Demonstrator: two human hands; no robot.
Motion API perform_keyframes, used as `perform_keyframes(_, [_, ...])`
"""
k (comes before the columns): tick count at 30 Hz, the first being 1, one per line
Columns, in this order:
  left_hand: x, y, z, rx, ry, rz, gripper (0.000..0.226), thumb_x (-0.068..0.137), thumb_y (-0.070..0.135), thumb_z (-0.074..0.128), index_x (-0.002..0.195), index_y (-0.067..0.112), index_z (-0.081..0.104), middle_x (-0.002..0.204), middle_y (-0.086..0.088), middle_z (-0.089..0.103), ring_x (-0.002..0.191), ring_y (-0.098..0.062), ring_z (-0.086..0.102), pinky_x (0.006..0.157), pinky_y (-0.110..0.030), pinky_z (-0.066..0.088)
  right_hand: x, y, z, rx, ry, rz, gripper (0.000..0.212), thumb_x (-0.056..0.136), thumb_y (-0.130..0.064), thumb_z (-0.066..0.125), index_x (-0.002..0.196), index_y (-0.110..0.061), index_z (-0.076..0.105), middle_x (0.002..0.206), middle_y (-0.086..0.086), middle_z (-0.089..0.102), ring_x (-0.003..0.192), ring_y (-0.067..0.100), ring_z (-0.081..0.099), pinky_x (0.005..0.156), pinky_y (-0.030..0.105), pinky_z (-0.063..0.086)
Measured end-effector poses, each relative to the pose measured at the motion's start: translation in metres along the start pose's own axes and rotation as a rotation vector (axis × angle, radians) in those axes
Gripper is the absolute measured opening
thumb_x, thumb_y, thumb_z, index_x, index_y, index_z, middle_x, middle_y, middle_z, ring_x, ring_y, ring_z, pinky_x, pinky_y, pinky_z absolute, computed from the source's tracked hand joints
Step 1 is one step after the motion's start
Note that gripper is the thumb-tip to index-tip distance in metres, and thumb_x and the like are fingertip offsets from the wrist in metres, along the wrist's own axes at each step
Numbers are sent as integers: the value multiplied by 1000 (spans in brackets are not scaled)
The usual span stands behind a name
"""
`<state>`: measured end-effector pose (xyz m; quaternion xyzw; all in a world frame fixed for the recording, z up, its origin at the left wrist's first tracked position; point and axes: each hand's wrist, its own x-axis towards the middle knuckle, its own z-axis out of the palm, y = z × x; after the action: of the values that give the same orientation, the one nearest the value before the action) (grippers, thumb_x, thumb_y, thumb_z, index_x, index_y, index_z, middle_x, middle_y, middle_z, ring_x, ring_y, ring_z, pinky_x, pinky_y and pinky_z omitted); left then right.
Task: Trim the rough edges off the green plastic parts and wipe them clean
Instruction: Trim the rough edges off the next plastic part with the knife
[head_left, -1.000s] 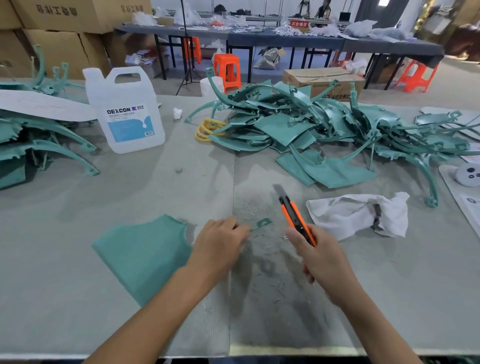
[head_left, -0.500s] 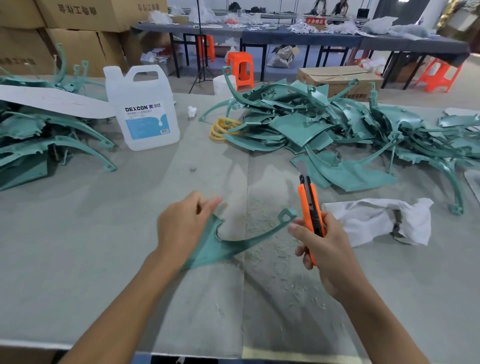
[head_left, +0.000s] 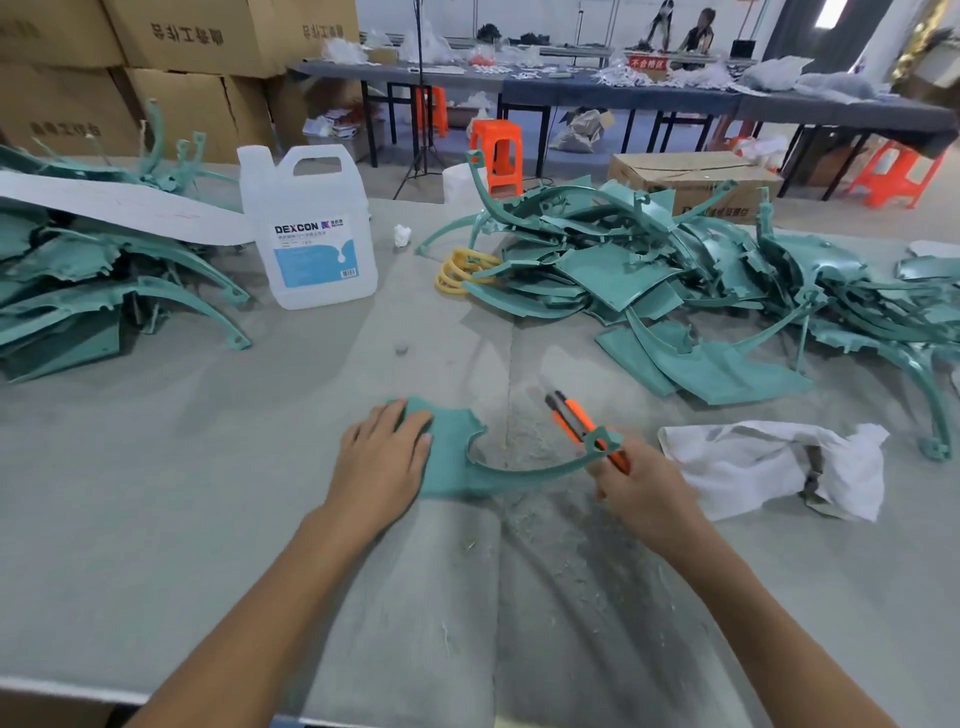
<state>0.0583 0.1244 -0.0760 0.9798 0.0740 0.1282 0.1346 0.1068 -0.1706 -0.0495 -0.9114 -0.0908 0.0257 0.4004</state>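
Note:
A green plastic part (head_left: 457, 467) with a broad flat end and a long curved arm lies on the grey table (head_left: 182, 493) in front of me. My left hand (head_left: 384, 457) presses flat on its broad end, fingers straight. My right hand (head_left: 644, 488) grips an orange utility knife (head_left: 576, 421), whose blade points up and to the left beside the ringed tip of the arm. A crumpled white cloth (head_left: 769, 467) lies to the right of that hand.
A large heap of green parts (head_left: 701, 291) covers the far right of the table, and a second heap (head_left: 93, 291) lies at the left. A white DEXCON jug (head_left: 311, 234) stands behind centre. Plastic shavings litter the table's middle. Cardboard boxes (head_left: 171, 62) are stacked beyond.
My left hand turned the green part over and laid it flat, now pressing on its broad end. The knife in my right hand tilted from upright toward the part's ringed tip.

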Motion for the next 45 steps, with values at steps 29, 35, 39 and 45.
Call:
perform_keyframes(29, [46,3,23,-78,-147,-7,46,107,45,21,152,38,29,169,-4,8,155,-21,7,124,-40,9,18,-14,14,-351,-161,-230,15,103,-47,45,95,-40,56,74,-11,60,70,10,60,64,36,49])
perform_keyframes(35, [46,3,23,-65,-149,1,47,107,45,20,152,36,29,169,-5,8,155,-20,6,124,-40,10,25,-15,11,-404,-133,-206,16,104,-43,43,94,-32,49,79,-1,60,73,24,60,68,45,52])
perform_keyframes(39, [47,3,23,-69,-143,-1,47,107,46,20,152,37,29,169,-4,8,155,-20,6,124,-40,9,26,-17,8,-411,-137,-199,23,103,-46,44,92,-30,56,78,-2,59,69,20,59,64,43,52])
perform_keyframes(45, [47,2,24,-75,-139,-3,47,107,45,21,152,37,29,169,-4,7,155,-19,7,124,-39,8,26,-15,11,-396,-139,-247,17,101,-45,45,87,-37,51,73,-7,54,64,11,53,55,33,40])
